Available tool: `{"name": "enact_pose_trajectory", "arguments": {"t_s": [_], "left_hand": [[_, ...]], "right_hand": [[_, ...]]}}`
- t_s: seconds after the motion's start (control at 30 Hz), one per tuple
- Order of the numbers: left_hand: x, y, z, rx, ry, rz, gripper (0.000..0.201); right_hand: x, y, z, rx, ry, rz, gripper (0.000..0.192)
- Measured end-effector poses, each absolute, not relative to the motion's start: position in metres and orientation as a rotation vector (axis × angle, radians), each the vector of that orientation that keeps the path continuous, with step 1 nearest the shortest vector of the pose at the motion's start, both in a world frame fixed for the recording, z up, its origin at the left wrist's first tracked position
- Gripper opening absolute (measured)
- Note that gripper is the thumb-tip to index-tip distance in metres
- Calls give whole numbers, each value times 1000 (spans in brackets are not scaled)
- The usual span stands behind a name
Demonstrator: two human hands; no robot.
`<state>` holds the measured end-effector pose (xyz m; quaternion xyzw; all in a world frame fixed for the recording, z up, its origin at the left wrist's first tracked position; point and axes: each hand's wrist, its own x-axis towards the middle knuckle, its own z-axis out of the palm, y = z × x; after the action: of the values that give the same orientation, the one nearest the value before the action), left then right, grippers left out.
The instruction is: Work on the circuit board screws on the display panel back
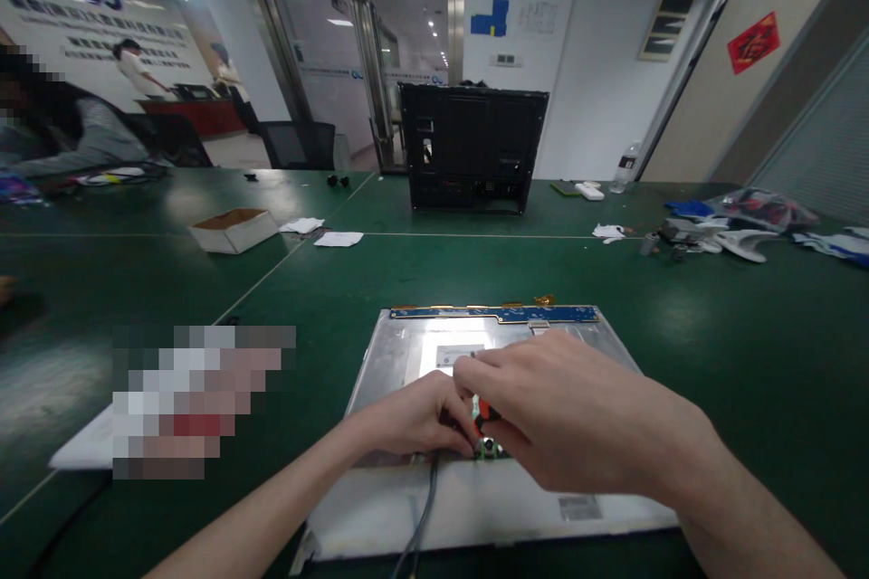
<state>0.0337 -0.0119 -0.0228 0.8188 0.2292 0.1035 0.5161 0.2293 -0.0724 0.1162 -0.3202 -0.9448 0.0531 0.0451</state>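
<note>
Green tabletop [712,362], near edge: metal panel [407,353] lying flat; left hand [414,421] clenched bracing cable [422,507], right hand [570,416] pinching orange-tipped tool [481,417] onto connector.

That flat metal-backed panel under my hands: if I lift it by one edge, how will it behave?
The panel looks wide, thin and sheet-metal backed, so probably stiff but prone to flexing. The circuit strip along its far edge seems fragile. The cable at the near edge may tug.

Dark green table [712,335]; silver display panel [386,353] edged by a blue circuit strip [502,314]; black computer case [472,147] far behind
</note>
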Motion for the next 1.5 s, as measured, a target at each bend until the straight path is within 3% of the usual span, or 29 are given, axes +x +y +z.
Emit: {"name": "enact_pose_trajectory", "arguments": {"t_s": [1.5], "left_hand": [[33, -11, -24, 1987, 557, 228, 11]], "right_hand": [[230, -74, 118, -1020, -2887, 133, 9]]}}
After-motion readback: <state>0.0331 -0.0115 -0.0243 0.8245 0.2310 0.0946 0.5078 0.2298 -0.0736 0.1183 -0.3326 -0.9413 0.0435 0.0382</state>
